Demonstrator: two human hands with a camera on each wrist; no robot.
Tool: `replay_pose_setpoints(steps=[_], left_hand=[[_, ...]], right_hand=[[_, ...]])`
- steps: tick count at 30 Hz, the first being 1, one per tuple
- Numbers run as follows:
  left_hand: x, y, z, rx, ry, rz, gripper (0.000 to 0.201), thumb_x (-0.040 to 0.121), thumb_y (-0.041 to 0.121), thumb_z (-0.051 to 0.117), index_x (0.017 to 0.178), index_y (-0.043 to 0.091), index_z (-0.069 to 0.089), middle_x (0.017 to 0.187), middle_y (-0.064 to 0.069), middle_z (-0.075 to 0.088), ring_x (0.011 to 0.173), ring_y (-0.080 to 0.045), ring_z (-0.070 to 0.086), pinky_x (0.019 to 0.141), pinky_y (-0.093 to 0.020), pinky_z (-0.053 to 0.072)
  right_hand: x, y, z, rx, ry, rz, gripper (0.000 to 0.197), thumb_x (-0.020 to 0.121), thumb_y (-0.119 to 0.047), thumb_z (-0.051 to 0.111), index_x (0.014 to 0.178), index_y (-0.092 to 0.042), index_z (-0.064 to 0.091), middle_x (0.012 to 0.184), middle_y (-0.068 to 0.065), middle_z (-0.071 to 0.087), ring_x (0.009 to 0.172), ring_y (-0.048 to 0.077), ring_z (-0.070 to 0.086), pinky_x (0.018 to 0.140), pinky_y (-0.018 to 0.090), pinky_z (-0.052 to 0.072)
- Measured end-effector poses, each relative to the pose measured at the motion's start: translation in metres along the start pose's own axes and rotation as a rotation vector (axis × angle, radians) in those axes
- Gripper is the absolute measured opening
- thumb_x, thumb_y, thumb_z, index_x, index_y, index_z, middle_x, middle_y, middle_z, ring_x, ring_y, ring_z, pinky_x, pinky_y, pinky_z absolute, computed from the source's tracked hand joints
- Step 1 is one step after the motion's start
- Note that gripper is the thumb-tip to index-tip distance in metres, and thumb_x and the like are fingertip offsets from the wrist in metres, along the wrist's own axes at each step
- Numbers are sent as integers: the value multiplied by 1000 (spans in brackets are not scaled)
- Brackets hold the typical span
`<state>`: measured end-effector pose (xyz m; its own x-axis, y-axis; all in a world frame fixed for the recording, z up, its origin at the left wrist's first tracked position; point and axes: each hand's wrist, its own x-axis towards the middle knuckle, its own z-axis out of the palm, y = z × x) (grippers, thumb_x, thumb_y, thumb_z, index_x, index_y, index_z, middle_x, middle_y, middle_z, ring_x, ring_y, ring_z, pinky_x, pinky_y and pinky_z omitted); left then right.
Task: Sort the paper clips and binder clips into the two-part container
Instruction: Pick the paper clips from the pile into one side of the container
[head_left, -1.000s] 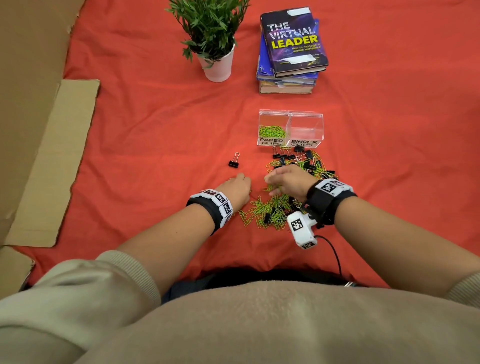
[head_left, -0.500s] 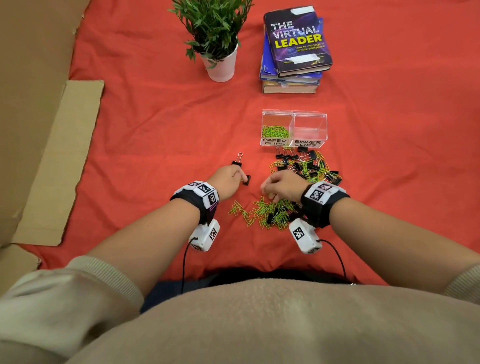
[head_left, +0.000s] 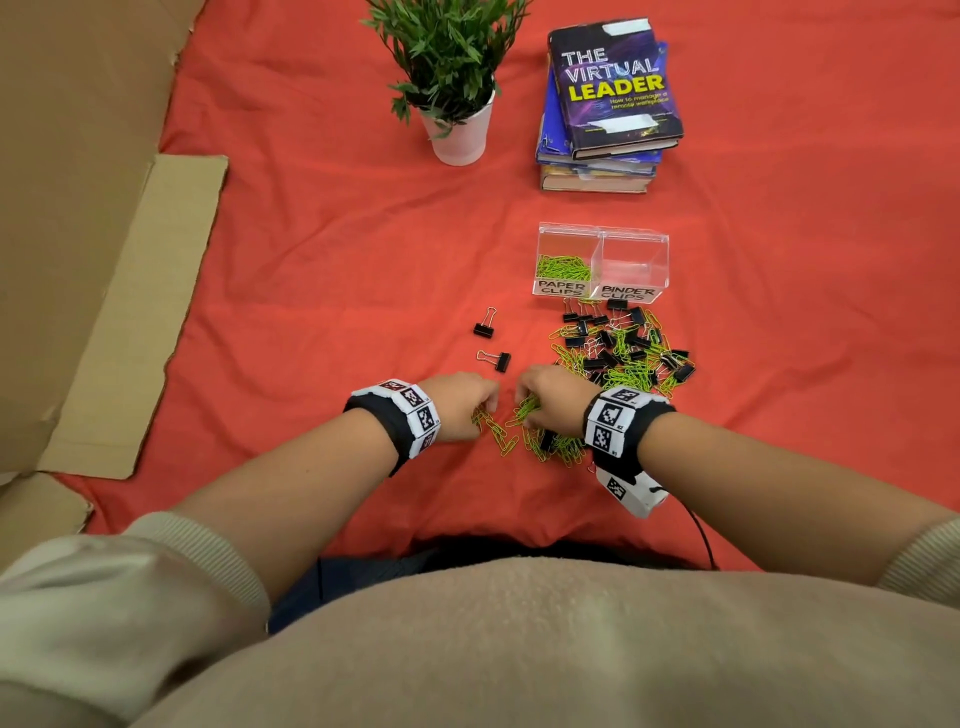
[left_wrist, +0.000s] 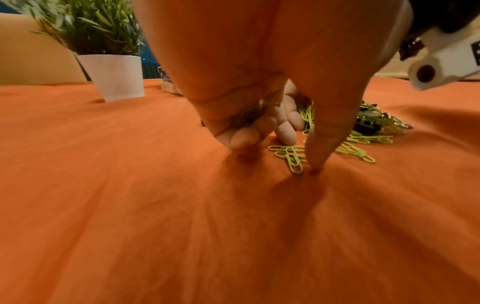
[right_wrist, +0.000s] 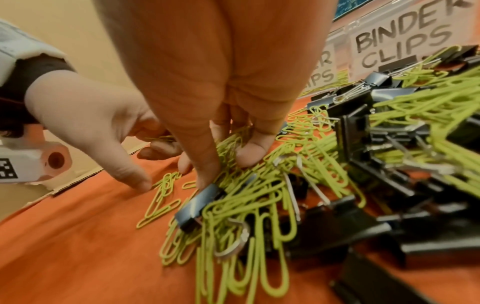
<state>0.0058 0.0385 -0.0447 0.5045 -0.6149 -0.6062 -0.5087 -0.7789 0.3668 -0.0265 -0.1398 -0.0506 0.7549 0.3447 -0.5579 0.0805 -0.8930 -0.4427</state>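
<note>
A clear two-part container (head_left: 602, 234) stands on the red cloth. Its left part, labelled PAPER CLIPS, holds green paper clips (head_left: 563, 267); nothing shows in the BINDER CLIPS part (head_left: 635, 262). In front lies a mixed pile (head_left: 623, 356) of black binder clips and green paper clips. Two binder clips (head_left: 496, 360) lie apart, left of the pile. My left hand (head_left: 485, 410) has a few green clips in its curled fingers, and its thumb (left_wrist: 315, 162) touches the cloth beside loose paper clips (left_wrist: 291, 158). My right hand (right_wrist: 228, 164) pinches a bunch of green paper clips (right_wrist: 231, 144) at the pile's near end.
A potted plant (head_left: 457, 130) and a stack of books (head_left: 608, 104) stand at the back of the cloth. Flat cardboard (head_left: 130, 312) covers the floor on the left. Bare red cloth lies left of the clips and right of the container.
My left hand carried a binder clip out of the pile, left it beside the lone one, and came back to the green clips. My right hand stayed at the pile.
</note>
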Motion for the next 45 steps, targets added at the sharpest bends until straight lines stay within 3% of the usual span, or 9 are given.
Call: replay_pose_setpoints(steps=[3,8,13,17,24,29,37,41,45], left_hand=[[1,0,-1,69,-12,10,25,82,19,66,105,18,56,111,-4,56,102,-24,55,83,-35,45],[5,-2,-2,94,-19,-14,20,86,24,65,103,15,58,113,-6,55,104,-27,56,83,-35,43],[8,2,1,115,-51,-62,23,94,28,54,105,8,56,117,-10,54,107,-31,56,87,-40,45],[9,5,-3,74,-17,-75,31,100,29,44,110,1,52,117,-16,51,105,-34,56,87,-40,43],[23,13,-40,-241,191,-143,25,97,25,52,97,1,58,102,-19,66,93,-31,61,74,-30,42],[53,25,-76,-413,388,-199,19,94,27,56,80,17,49,83,1,57,68,-14,51,58,-26,40],[110,59,-129,-356,524,-173,10,94,22,56,90,14,52,101,-9,63,81,-22,56,72,-30,46],[114,62,-121,-263,496,-134,32,93,23,57,121,8,54,126,-11,57,116,-26,54,98,-35,43],[92,64,-95,-127,560,3,21,90,19,57,111,16,58,120,-1,54,113,-19,50,100,-34,42]], right_hand=[[0,3,-2,44,4,51,27,81,-23,71,106,-15,64,109,4,62,99,21,58,83,27,46],[-6,13,-35,413,13,182,10,80,-20,73,89,-19,70,85,2,70,65,11,58,60,26,50],[0,31,-91,697,240,243,10,79,-24,74,87,-18,70,87,3,71,66,12,58,70,29,54],[24,38,-127,667,478,321,9,80,-17,74,82,-12,66,75,3,65,55,10,52,45,17,45],[47,40,-131,238,447,298,34,85,-12,65,119,-15,63,121,7,64,111,23,60,94,31,47],[17,43,-114,317,615,239,21,89,-9,55,106,-12,67,105,5,67,93,18,62,84,30,52],[-41,54,-37,119,225,161,11,83,-13,58,90,-16,66,88,-4,57,80,13,54,79,33,53],[-43,59,-20,62,190,148,18,84,-17,61,102,-14,65,95,-2,47,89,11,43,78,25,42],[-35,59,-16,99,257,152,14,85,-13,60,99,-13,65,97,0,51,91,16,52,75,24,40]])
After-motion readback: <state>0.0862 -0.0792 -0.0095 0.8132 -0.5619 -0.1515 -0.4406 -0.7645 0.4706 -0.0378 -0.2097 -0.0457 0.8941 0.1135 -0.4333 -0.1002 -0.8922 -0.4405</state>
